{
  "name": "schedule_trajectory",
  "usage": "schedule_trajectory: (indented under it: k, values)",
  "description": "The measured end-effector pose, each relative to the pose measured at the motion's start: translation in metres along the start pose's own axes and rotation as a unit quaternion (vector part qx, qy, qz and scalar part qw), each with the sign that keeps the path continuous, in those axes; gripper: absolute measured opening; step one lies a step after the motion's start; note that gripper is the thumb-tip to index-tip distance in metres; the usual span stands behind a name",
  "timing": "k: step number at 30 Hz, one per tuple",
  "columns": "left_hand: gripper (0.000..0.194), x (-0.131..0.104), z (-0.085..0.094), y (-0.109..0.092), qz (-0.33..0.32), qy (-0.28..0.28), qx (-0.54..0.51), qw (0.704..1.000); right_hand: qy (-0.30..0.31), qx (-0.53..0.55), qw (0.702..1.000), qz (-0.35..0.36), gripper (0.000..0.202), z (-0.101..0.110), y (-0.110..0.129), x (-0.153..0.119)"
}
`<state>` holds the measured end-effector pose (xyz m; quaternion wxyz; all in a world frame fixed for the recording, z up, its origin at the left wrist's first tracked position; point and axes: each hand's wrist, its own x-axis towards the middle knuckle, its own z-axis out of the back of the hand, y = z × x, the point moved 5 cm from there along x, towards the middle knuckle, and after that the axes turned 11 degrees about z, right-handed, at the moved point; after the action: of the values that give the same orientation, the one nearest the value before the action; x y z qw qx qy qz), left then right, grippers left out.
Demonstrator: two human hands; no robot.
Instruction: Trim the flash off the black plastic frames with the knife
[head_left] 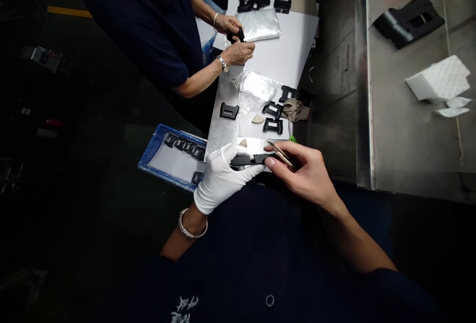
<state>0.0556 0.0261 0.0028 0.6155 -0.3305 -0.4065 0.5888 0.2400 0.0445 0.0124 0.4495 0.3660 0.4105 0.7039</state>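
Note:
Wrapped in a white glove, my left hand is closed around a black plastic part, which lies roughly level across the fingers. My bare right hand grips a slim knife with a tan handle and a dark, pointed tip. The knife's tip points up and left, just above the right end of the part; I cannot tell whether it touches. My right thumb is against that end of the part. Just beyond my hands, a tan wedge-shaped piece lies on the table, and black frame-like parts lie farther off.
A co-worker's hands hold a black part across the table. Plastic bags, a grey glove and a green-handled tool lie there. A blue bin with black parts stands left; a metal bench is right.

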Motion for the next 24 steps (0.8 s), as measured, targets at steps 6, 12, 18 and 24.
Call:
schedule_trajectory:
  k: [6,12,18,24]
  values:
    - [0.016,-0.001,-0.006,0.0,-0.07,-0.025,0.097,0.993,-0.002,-0.021,0.999,-0.043,0.02,-0.009,0.0,0.004]
    - [0.015,0.0,-0.006,0.004,-0.064,-0.029,0.089,0.994,0.027,-0.004,0.999,-0.032,0.028,-0.008,-0.004,0.001]
    - [0.022,0.0,-0.004,0.005,-0.042,-0.059,0.07,0.995,-0.05,-0.002,0.999,-0.017,0.025,0.003,-0.005,-0.006]
    - [0.02,-0.002,-0.006,0.001,-0.049,-0.074,0.081,0.993,-0.086,-0.064,0.993,0.04,0.018,0.003,0.003,-0.01]
